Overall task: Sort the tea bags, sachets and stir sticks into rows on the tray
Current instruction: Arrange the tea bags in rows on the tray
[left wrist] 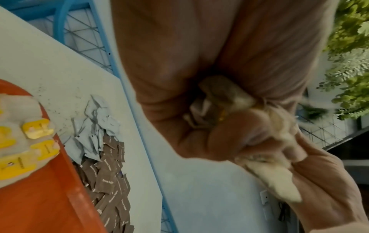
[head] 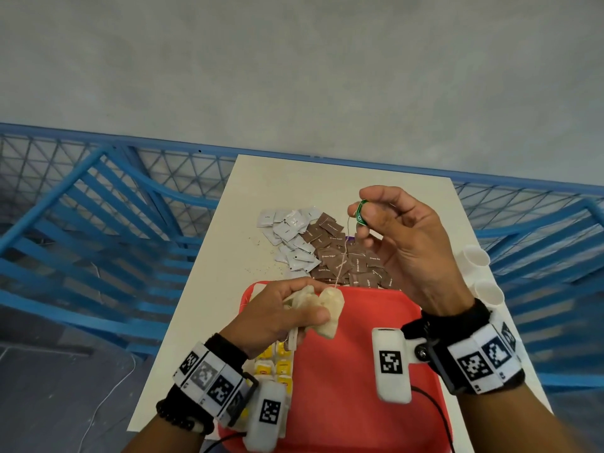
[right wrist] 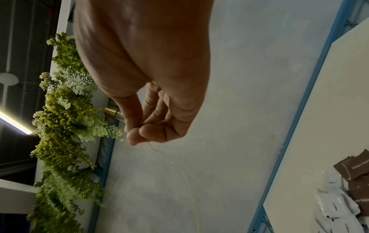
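Tray (head: 359, 371): red, nearest; yellow-tagged tea bags (head: 277, 364) in rows at its left.
Left hand (head: 277, 312): fingers clenched round a bunch of pale tea bags (head: 330, 308) above the tray.
Right hand (head: 405, 243): pinches a green tag (head: 360, 213); its string (head: 341, 259) runs down to the bunch.
Beyond: white sachets (head: 291, 237) and brown sachets (head: 346, 256) heaped on the table (head: 228, 223).

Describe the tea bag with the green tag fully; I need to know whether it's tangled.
The green-tagged tea bag is a pale, crumpled paper pouch held above the red tray's far edge. The left hand grips it with other bags. A thin string rises taut to its green tag, pinched by the right hand. Any knot isn't discernible.
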Demonstrator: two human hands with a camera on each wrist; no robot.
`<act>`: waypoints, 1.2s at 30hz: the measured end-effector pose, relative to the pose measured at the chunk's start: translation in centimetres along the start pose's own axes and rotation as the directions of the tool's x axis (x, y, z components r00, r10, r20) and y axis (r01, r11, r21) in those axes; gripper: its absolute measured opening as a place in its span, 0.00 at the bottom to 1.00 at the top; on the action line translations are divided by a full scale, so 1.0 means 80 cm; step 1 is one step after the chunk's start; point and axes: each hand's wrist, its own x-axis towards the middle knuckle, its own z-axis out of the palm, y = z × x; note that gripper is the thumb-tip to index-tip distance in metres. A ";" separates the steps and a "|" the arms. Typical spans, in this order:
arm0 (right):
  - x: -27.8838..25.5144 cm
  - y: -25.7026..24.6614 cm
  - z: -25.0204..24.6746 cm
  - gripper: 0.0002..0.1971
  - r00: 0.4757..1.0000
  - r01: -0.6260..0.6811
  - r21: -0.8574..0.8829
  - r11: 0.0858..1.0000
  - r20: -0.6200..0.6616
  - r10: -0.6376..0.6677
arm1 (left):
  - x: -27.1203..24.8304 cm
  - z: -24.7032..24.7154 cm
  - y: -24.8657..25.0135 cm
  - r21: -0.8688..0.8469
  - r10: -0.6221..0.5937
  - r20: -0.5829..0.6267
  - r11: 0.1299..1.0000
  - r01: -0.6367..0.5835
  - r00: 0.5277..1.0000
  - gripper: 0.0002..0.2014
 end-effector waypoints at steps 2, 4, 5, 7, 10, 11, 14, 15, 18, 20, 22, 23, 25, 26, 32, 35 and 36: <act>0.001 0.001 0.002 0.10 1.000 0.008 -0.009 1.000 -0.003 -0.008 | -0.001 0.002 0.003 0.017 -0.012 0.004 1.000 0.012 1.000 0.10; 0.002 0.004 -0.002 0.10 1.000 0.015 -0.057 0.998 -0.024 -0.017 | -0.002 0.004 0.006 0.070 0.016 -0.049 0.997 -0.012 0.999 0.08; 0.002 0.007 -0.007 0.10 0.999 0.007 -0.110 0.994 -0.039 -0.011 | -0.002 0.003 0.003 0.098 0.020 -0.103 0.995 -0.009 0.994 0.10; 0.000 0.019 -0.015 0.09 0.998 -0.059 -0.259 0.964 -0.051 0.048 | 0.000 -0.003 -0.006 0.123 0.002 -0.253 0.992 0.029 0.968 0.15; -0.014 0.059 -0.015 0.06 0.983 -0.165 -0.451 0.877 -0.002 0.184 | 0.000 -0.008 -0.016 0.096 -0.020 -0.396 0.993 0.063 0.918 0.19; -0.019 0.073 -0.012 0.06 0.976 -0.191 -0.478 0.858 0.002 0.218 | 0.001 -0.008 -0.016 0.089 -0.024 -0.418 0.994 0.067 0.908 0.18; -0.025 0.102 -0.003 0.05 0.960 -0.249 -0.486 0.838 -0.007 0.281 | -0.001 -0.006 -0.014 0.090 -0.029 -0.431 0.993 0.075 0.902 0.18; -0.025 0.108 -0.002 0.05 0.957 -0.252 -0.494 0.832 -0.001 0.290 | -0.002 -0.006 -0.014 0.092 -0.036 -0.416 0.992 0.081 0.909 0.17; -0.022 0.117 0.002 0.05 0.957 -0.252 -0.521 0.815 -0.012 0.289 | -0.006 -0.011 -0.013 0.070 -0.061 -0.384 0.993 0.095 0.921 0.14; -0.019 0.123 0.004 0.08 0.963 -0.246 -0.550 0.799 -0.043 0.267 | -0.009 -0.018 -0.015 0.015 -0.094 -0.365 0.994 0.107 0.926 0.08; -0.015 0.129 0.007 0.11 0.964 -0.239 -0.573 0.784 -0.047 0.260 | -0.013 -0.024 -0.016 -0.024 -0.097 -0.348 0.995 0.094 0.932 0.07; -0.013 0.132 0.009 0.12 0.966 -0.233 -0.587 0.776 -0.044 0.257 | -0.015 -0.027 -0.018 -0.017 -0.087 -0.336 0.996 0.086 0.938 0.11; -0.008 0.139 0.013 0.14 0.967 -0.228 -0.613 0.756 -0.054 0.248 | -0.019 -0.033 -0.019 -0.003 -0.070 -0.345 0.997 0.073 0.936 0.13; -0.007 0.142 0.017 0.13 0.965 -0.237 -0.613 0.754 -0.062 0.253 | -0.022 -0.037 -0.018 -0.014 -0.070 -0.363 0.997 0.069 0.929 0.09; 0.010 0.151 0.042 0.09 0.941 -0.269 -0.546 0.794 0.025 0.336 | -0.033 -0.071 -0.007 -0.008 -0.054 -0.443 0.998 0.056 0.895 0.05; 0.018 0.162 0.053 0.08 0.951 -0.241 -0.563 0.791 0.026 0.308 | -0.039 -0.088 -0.009 0.024 -0.049 -0.504 0.997 0.071 0.863 0.03; 0.018 0.168 0.054 0.08 0.948 -0.250 -0.559 0.790 0.023 0.317 | -0.042 -0.093 -0.011 0.021 -0.055 -0.517 0.997 0.076 0.854 0.03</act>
